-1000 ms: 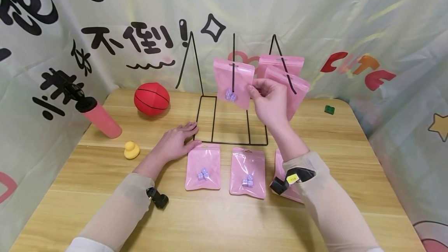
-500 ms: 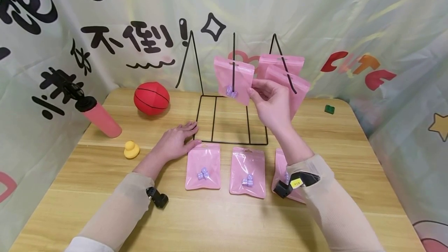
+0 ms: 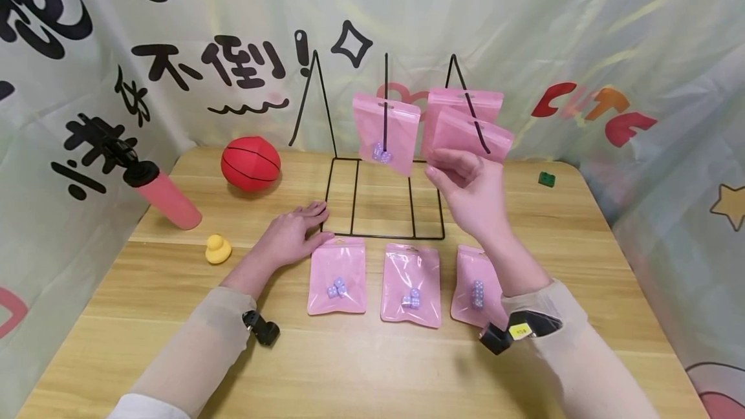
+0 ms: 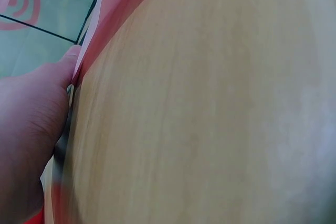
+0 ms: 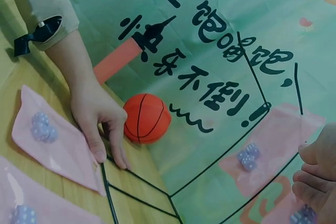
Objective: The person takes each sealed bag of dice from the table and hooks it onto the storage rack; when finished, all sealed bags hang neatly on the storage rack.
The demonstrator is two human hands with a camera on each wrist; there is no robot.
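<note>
Head view: a pink bag (image 3: 400,138) is hanging on the centre hook (image 3: 385,123) of the wire rack (image 3: 381,236), the right hand (image 3: 474,191) is hovering at its 4 o'clock, fingers loosely bent and gripping nothing, and the left hand (image 3: 291,233) is resting, fingers extended, at the base's 8 o'clock. Left wrist view: the thumb (image 4: 64,67) is lying beside a table bag (image 4: 118,14) at 11 o'clock. Right wrist view: the hanging step is apparently standing complete, the next move likely calling for pinching another bag (image 5: 63,142) toward 8 o'clock.

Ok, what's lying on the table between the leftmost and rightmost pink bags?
One more pink bag, with dice showing in it, and a narrow strip of bare table on each side; the head view shows this.
</note>
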